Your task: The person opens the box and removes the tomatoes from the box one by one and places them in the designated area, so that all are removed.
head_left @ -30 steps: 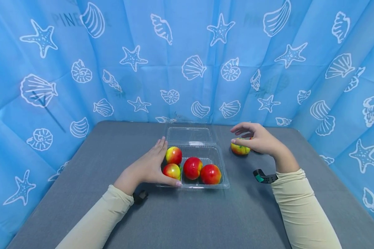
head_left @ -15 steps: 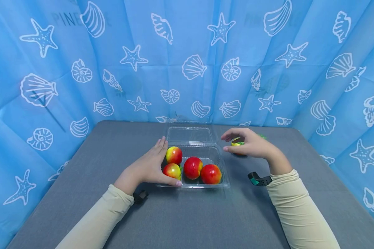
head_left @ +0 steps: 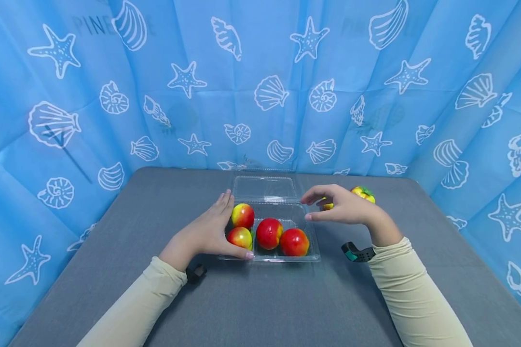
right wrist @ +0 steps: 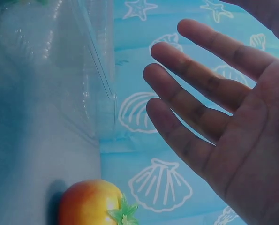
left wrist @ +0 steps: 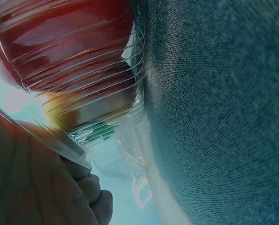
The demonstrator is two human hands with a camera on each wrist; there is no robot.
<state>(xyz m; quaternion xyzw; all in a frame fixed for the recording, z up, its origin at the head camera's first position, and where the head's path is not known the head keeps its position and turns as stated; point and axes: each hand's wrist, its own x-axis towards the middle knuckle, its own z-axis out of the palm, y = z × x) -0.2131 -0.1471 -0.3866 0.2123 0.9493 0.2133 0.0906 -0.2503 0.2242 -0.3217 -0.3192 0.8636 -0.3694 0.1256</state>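
Note:
A clear plastic clamshell box (head_left: 282, 259) lies with its lid (head_left: 264, 188) folded back, holding several round red-and-yellow fruits (head_left: 268, 233). My left hand (head_left: 210, 229) rests along the box's left side, fingers straight toward the back and thumb at the front rim. In the left wrist view, its fingers (left wrist: 90, 187) lie beside the ribbed wall. Near the box's right back corner hovers my right hand (head_left: 340, 206), fingers spread and slightly bent, palm bare in the right wrist view. It partly hides a yellow fruit (head_left: 327, 206) on the table.
Behind the right hand sits another yellow-red fruit (head_left: 363, 193) with green leaves. The grey cloth-covered table (head_left: 269, 303) ends at a blue shell-print curtain (head_left: 260, 135) at the back. Dark bands (head_left: 358, 253) are worn on both wrists.
My right hand has moved left and toward me, from over the yellow fruit to near the box. The leafy fruit behind it has come into view. My left hand stays put.

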